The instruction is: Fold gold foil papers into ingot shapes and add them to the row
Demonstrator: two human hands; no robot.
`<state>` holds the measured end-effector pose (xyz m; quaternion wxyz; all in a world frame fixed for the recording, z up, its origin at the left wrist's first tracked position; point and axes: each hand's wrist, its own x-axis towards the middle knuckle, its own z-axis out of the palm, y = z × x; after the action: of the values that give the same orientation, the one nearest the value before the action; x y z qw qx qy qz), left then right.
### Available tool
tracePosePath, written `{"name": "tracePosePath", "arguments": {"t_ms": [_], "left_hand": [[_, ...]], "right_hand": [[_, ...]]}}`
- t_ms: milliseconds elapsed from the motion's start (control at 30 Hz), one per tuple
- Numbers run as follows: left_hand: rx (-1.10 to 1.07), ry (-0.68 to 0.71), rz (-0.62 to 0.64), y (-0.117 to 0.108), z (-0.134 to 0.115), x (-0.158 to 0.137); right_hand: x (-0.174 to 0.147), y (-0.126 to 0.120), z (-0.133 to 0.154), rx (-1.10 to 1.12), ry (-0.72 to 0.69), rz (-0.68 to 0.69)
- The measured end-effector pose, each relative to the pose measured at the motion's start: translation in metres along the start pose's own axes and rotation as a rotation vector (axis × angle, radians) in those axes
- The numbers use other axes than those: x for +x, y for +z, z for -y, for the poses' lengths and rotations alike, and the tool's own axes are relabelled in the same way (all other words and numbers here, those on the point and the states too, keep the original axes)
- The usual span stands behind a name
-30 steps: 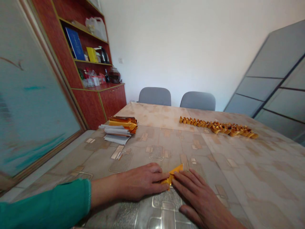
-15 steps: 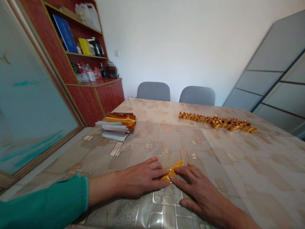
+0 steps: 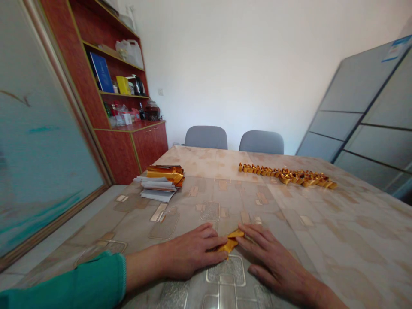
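Your worktop (image 3: 322,249) carries a long cluster of folded gold pieces (image 3: 284,178) farther right and a foil stack (image 3: 165,177) farther left. Nearest you, your left hand (image 3: 189,253) pins a small gold foil piece (image 3: 230,246); your right hand (image 3: 273,253), loosely spread, touches its right end with fingertips.

Tbl (image 3: 322,249) w/ foil pc (image 3: 229,246), folded pcs (image 3: 307,181), stack (image 3: 163,175)

no legible text, panel label (image 3: 395,49) blurred
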<state>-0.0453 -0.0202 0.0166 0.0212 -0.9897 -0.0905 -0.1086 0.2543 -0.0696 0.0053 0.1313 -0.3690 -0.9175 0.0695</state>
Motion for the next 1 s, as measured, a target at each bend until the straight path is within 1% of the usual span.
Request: {"name": "tracePosePath", "arguments": {"t_ms": [67,100,133,300,467,567,667,700,767,833,867,900,1000], "left_hand": [[-0.002,-0.015,-0.02,0.001,-0.002,-0.001],[0.001,-0.019,-0.026,0.002,-0.002,-0.001],[0.006,-0.019,-0.031,0.002,-0.003,-0.001],[0.025,0.011,-0.042,0.004,-0.002,-0.004],[0.001,0.006,-0.023,0.003,-0.004,-0.006],[-0.043,-0.025,-0.02,-0.002,-0.017,-0.009],[-0.149,-0.065,-0.036,-0.004,-0.041,-0.016],[-0.166,-0.084,-0.06,-0.001,-0.05,-0.018],[-0.131,-0.122,-0.121,0.009,-0.067,-0.023],[-0.083,-0.149,-0.273,0.024,-0.081,-0.024],[-0.125,-0.185,-0.294,0.032,-0.086,-0.024],[-0.167,-0.225,-0.352,0.038,-0.09,-0.023],[-0.123,-0.222,-0.477,0.048,-0.096,-0.015]], "right_hand": [[0.005,-0.004,0.005,-0.004,0.052,-0.12],[0.009,-0.005,0.008,0.004,0.071,-0.153],[0.012,-0.005,0.011,0.017,0.069,-0.155],[0.024,0.0,0.019,0.055,0.038,0.018],[0.02,-0.001,0.018,0.071,0.035,0.06],[0.017,-0.005,0.031,0.125,0.048,0.066],[0.013,-0.005,0.051,0.168,0.028,0.06],[0.012,-0.004,0.058,0.175,0.029,0.06],[0.008,0.001,0.069,0.169,0.038,0.06],[0.004,0.007,0.076,0.149,0.04,0.052],[0.003,0.01,0.078,0.143,0.033,0.045],[0.002,0.012,0.079,0.146,0.024,0.034],[0.003,0.014,0.08,0.212,0.026,-0.007]]}}
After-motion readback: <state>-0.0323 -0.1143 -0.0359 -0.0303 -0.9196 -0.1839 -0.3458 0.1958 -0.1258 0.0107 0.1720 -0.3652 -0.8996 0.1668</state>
